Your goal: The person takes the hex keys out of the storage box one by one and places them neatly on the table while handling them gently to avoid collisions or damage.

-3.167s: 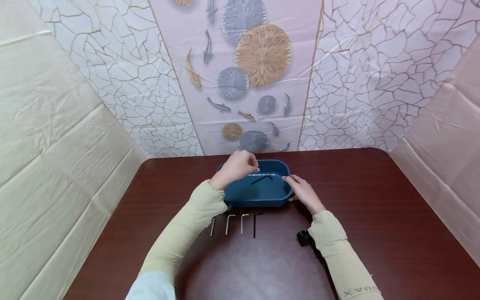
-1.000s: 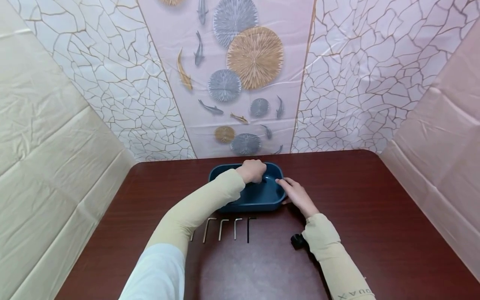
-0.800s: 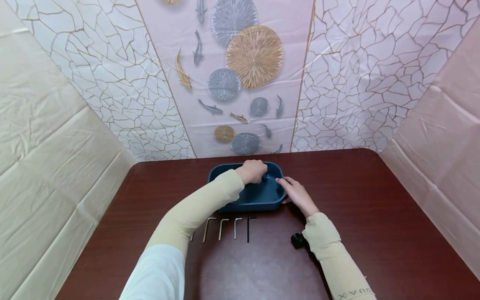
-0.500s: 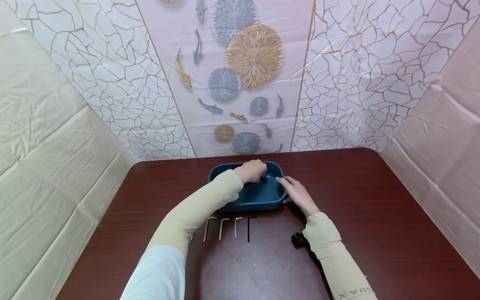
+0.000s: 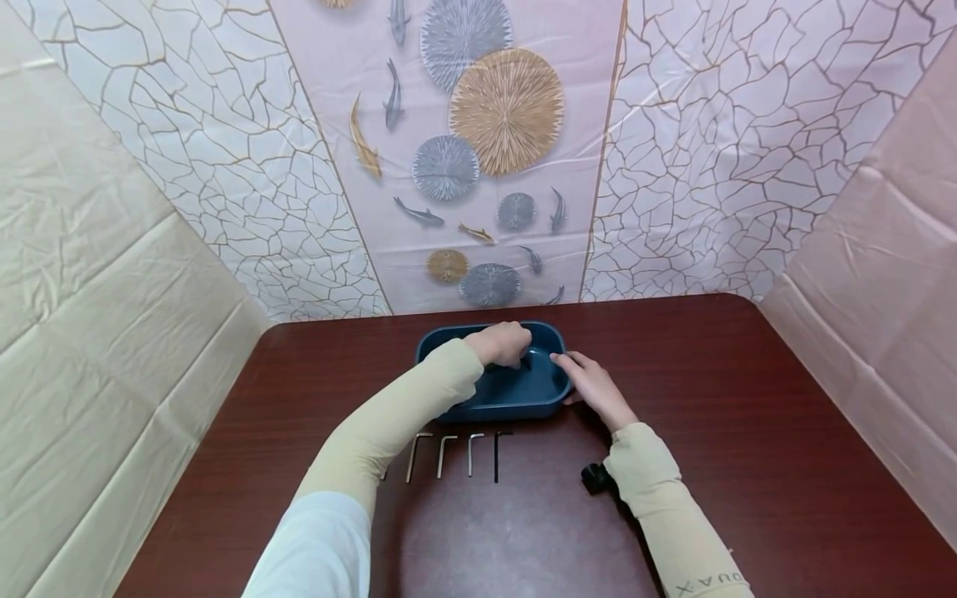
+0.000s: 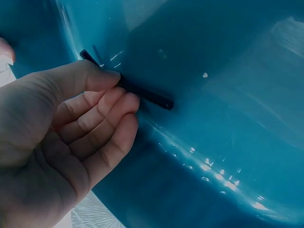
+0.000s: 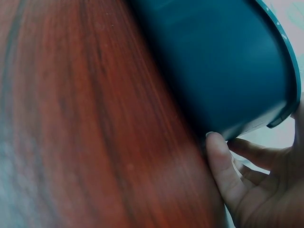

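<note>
My left hand (image 5: 504, 342) is down inside the blue tray (image 5: 516, 410). In the left wrist view its thumb and fingertips pinch a black hex key (image 6: 149, 97) close above the tray's floor. My right hand (image 5: 594, 389) grips the tray's right end, with a finger over the rim. The right wrist view shows that hand's thumb (image 7: 221, 164) low against the outer wall. In front of the tray lies a row of L-shaped hex keys: a black one (image 5: 497, 457), a silver one (image 5: 470, 457), and others duller in tone (image 5: 441, 458). My left sleeve partly hides the leftmost one.
The dark red-brown table (image 5: 718, 399) reaches back to a patterned wall covering (image 5: 688, 166). Pale cloth hangs at both sides. A small black device (image 5: 595, 478) sits at my right wrist.
Since the oldest frame my left hand has lowered into the tray and taken hold of the black hex key that lay there. During the last second both hands have stayed nearly still.
</note>
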Action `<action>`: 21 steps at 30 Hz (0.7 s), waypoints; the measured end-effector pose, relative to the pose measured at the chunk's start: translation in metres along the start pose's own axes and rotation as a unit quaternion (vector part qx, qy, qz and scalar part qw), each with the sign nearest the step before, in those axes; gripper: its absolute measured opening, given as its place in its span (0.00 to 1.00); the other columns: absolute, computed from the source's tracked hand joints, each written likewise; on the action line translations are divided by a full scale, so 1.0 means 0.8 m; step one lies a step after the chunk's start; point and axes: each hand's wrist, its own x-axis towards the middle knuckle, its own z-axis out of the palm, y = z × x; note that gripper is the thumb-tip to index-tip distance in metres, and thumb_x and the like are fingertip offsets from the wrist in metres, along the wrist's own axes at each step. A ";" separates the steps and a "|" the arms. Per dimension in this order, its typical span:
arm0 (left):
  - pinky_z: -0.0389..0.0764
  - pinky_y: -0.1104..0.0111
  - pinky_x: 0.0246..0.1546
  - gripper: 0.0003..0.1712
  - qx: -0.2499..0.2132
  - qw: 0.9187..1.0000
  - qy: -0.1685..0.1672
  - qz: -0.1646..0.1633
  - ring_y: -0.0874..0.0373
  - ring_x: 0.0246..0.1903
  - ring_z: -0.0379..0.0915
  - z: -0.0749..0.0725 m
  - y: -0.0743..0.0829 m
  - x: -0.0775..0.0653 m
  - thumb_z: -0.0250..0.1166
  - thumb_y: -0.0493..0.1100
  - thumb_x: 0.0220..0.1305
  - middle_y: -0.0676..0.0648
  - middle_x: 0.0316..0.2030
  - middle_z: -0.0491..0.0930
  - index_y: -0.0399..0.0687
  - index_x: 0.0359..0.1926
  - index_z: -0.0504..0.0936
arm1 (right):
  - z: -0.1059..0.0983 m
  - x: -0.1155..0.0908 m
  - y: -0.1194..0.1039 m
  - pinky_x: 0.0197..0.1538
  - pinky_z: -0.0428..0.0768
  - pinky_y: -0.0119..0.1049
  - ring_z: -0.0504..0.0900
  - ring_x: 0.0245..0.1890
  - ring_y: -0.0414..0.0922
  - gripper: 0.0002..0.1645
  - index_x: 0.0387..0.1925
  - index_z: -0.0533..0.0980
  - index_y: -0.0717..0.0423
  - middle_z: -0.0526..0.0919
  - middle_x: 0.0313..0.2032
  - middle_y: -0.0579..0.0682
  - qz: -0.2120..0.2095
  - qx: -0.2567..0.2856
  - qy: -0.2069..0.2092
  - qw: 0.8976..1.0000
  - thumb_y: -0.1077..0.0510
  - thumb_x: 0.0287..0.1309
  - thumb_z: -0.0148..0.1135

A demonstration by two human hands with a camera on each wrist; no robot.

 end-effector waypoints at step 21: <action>0.76 0.69 0.34 0.05 -0.054 0.998 0.020 0.039 0.59 0.28 0.75 -0.017 -0.015 -0.017 0.64 0.38 0.69 0.51 0.34 0.79 0.48 0.45 0.83 | 0.001 0.000 0.001 0.40 0.84 0.42 0.81 0.41 0.51 0.40 0.70 0.67 0.58 0.74 0.61 0.62 -0.001 0.000 0.002 1.000 0.34 0.72 0.49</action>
